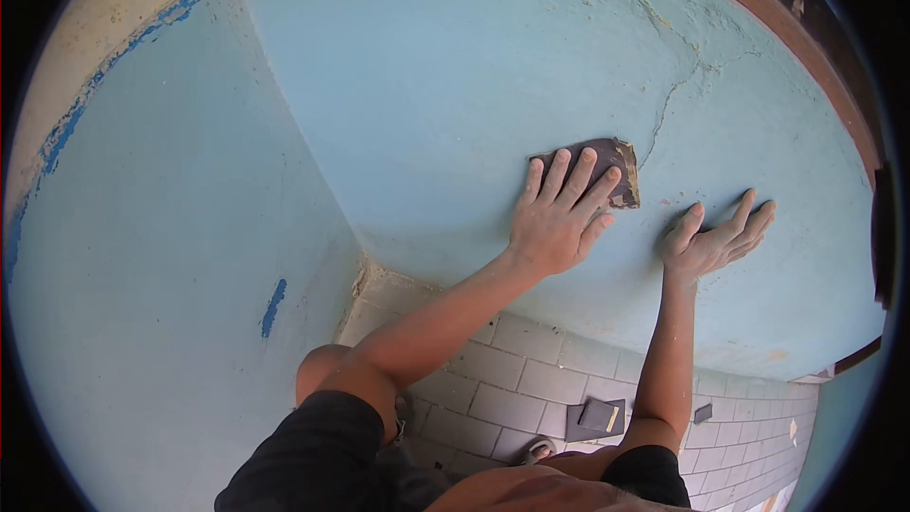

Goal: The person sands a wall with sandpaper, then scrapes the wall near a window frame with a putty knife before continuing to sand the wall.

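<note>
My left hand (557,218) lies flat against a dark brown sheet of sandpaper (623,157), pressing it to the light blue wall (427,114). Its fingers are stretched and spread over the sheet, whose right edge is torn and pale. My right hand (716,239) rests at the wall a little lower and to the right, fingers apart and slightly bent, with nothing in it. Pale dust coats the fingertips of both hands. Above them, a branching crack (671,100) runs down the wall towards the sandpaper.
A second blue wall (171,199) meets this one at a corner on the left. Grey floor tiles (488,408) lie below. Dark flat pieces (597,417) and a small dark block (702,413) are on them. A brown ledge (777,14) edges the wall at upper right.
</note>
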Demonstrator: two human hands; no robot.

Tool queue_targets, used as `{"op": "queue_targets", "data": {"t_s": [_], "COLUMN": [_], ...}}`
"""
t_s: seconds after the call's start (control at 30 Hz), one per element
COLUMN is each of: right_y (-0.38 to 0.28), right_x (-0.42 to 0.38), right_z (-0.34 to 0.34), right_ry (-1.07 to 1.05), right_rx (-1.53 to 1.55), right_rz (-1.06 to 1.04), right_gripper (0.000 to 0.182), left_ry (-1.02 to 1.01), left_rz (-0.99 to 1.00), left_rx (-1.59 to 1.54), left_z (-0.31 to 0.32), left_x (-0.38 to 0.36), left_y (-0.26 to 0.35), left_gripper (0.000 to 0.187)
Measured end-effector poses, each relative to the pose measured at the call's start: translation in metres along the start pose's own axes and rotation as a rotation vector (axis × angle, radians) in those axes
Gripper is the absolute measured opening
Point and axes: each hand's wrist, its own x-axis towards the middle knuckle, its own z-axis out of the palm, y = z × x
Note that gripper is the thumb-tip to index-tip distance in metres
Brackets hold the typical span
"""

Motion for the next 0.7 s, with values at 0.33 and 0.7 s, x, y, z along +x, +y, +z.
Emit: {"op": "queue_targets", "data": {"t_s": [0.33, 0.7], "right_y": [-0.015, -0.021], "right_x": [0.006, 0.004], "right_z": [0.009, 0.009], "right_ry": [0.061, 0.066], "right_rx": [0.039, 0.059], "right_rz": [0.047, 0.064], "right_gripper": [0.067, 0.063], "left_ry": [0.263, 0.465], "left_rz": [-0.321, -0.592], "left_rx": [0.002, 0.036], "left_z": [-0.032, -0.062], "left_x": [0.037, 0.072], "left_y": [-0.049, -0.116], "left_gripper": [0.09, 0.087]}}
